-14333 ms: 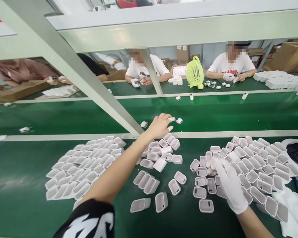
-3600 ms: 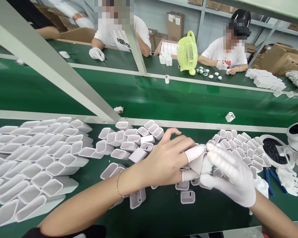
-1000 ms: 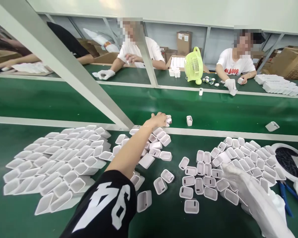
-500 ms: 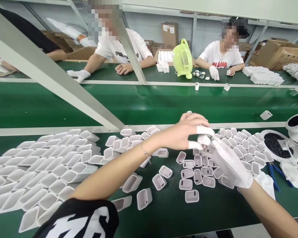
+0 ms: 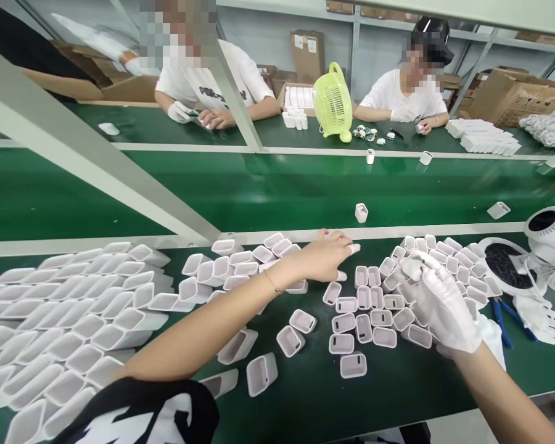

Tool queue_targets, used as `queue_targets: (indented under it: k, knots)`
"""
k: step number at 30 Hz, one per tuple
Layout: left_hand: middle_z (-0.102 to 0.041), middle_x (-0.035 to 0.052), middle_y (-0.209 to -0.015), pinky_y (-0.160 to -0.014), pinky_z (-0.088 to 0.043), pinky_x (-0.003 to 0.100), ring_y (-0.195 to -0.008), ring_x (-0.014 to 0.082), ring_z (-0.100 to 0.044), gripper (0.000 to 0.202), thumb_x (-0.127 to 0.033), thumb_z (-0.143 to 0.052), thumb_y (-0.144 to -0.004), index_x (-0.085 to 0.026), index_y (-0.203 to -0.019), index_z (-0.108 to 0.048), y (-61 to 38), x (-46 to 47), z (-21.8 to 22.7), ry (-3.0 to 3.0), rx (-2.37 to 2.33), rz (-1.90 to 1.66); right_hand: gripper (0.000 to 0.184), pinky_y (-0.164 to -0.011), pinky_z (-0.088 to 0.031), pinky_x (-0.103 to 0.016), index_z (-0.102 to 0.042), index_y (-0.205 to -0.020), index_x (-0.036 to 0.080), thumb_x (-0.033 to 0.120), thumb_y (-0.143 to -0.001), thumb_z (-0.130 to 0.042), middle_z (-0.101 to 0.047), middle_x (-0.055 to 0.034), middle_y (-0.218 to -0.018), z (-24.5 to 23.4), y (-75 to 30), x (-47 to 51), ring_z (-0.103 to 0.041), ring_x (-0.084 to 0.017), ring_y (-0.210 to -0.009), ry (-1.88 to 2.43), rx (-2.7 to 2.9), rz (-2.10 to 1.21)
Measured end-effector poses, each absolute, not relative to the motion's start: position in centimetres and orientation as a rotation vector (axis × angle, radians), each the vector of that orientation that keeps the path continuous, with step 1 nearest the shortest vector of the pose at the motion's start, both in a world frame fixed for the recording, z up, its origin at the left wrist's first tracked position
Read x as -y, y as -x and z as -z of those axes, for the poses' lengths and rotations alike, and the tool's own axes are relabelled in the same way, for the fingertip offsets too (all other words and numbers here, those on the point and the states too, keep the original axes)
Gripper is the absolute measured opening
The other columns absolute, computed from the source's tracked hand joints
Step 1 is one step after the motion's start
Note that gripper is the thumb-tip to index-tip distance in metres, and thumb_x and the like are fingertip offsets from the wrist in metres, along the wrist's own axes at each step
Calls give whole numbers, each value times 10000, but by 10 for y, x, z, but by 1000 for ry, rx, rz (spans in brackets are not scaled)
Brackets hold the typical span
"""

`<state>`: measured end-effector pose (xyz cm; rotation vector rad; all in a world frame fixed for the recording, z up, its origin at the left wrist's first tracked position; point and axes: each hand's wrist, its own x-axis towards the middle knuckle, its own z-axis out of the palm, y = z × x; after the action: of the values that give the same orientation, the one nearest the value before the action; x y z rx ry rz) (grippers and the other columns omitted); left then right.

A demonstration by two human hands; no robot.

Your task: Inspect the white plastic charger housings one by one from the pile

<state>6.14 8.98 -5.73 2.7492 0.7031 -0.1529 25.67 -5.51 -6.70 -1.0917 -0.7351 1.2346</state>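
My left hand (image 5: pixel 329 256), bare apart from white fingertip covers, hovers over the bench with fingers apart and nothing in them. Its fingertips are nearest the small white open-topped cases (image 5: pixel 361 275). To the right, my right hand (image 5: pixel 444 302) wears a white glove and pinches a small white rounded piece (image 5: pixel 411 267) with a bit of green at its edge; its exact kind is not clear. Beneath that hand several cases are partly hidden. Longer white housings (image 5: pixel 231 266) stand behind my left wrist.
Rows of white housings (image 5: pixel 91 340) fill the left bench. A slanted grey post (image 5: pixel 134 179) crosses the view. On the right are a white fan (image 5: pixel 543 237), blue-handled pliers (image 5: pixel 502 324) and a glove (image 5: pixel 539 316). Two co-workers sit beyond the green belt (image 5: pixel 277 191).
My left hand has parted from the piece and moved left, its fingers empty. My right hand keeps the piece and has shifted slightly right. The left co-worker's gloved hand has come towards their other hand.
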Motion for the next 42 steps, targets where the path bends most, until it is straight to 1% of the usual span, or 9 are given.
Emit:
queue_targets:
  k: [3,6,10,13,15,19,23,32,42]
  knots:
    - [-616,170,-1215,-999,-315,566,-1184,356,-496,480,-101,-647,-683,-133,-1157,-579,-72,-84,75,-2749,-680,259,343,-1018,-447,-484,-648,-1076,338,407,-759,-760,-669,-7,-1019,69,-261,60,-631,-221,-990,1187,708,-1207]
    - [-644,169,-1094,-951,-362,557,-1088,343,-550,326,-30,-564,-667,-114,-980,-592,-82,-78,86,-2725,-691,235,367,-1071,-413,-478,-667,-1035,327,367,-703,-818,-687,-1,-1066,68,-259,62,-630,-221,-1050,1221,685,-1177]
    - [-647,144,-977,-879,-442,460,-963,318,-611,241,-68,-559,-665,-127,-899,-553,-86,-78,88,-2658,-741,151,367,-1054,-440,-499,-680,-1060,309,369,-720,-805,-698,-24,-1089,71,-257,61,-641,-237,-1059,1295,723,-1102]
    - [-651,89,-854,-718,-485,352,-774,257,-645,275,-123,-550,-708,-133,-981,-522,-82,-71,78,-2587,-804,85,314,-1013,-479,-525,-708,-996,280,324,-705,-814,-721,-34,-1028,72,-252,62,-666,-252,-1009,1327,812,-979]
    - [-658,75,-870,-684,-489,328,-779,245,-649,329,-152,-547,-737,-139,-1063,-501,-77,-61,67,-2560,-790,1,266,-960,-528,-495,-718,-968,297,266,-717,-802,-733,-18,-1002,71,-246,65,-686,-236,-961,1278,907,-881]
    - [-659,102,-1056,-864,-487,372,-1006,261,-617,426,-142,-563,-742,-149,-1164,-503,-66,-37,43,-2591,-569,-316,344,-936,-564,-420,-693,-1064,346,164,-777,-749,-727,7,-1104,69,-235,77,-689,-209,-1020,1169,1132,-733]
    - [-658,115,-1055,-866,-485,394,-1007,264,-601,476,-154,-556,-756,-129,-1225,-484,-59,-22,31,-2647,-496,-384,519,-969,-561,-409,-623,-1187,335,58,-764,-741,-701,-4,-1196,76,-233,85,-683,-202,-1063,1149,1308,-604]
    - [-666,99,-1012,-855,-435,389,-961,240,-599,465,-160,-519,-769,-113,-1230,-483,-56,-12,31,-2678,-470,-466,507,-930,-580,-386,-625,-1165,350,54,-767,-729,-727,15,-1137,76,-231,91,-713,-195,-994,1211,1309,-469]
    - [-674,108,-1022,-823,-368,370,-946,231,-589,369,-165,-484,-824,-96,-1186,-505,-57,-8,28,-2733,-456,-581,504,-971,-572,-386,-607,-1194,341,88,-782,-748,-708,1,-1186,85,-233,98,-690,-206,-1066,1203,1320,-482]
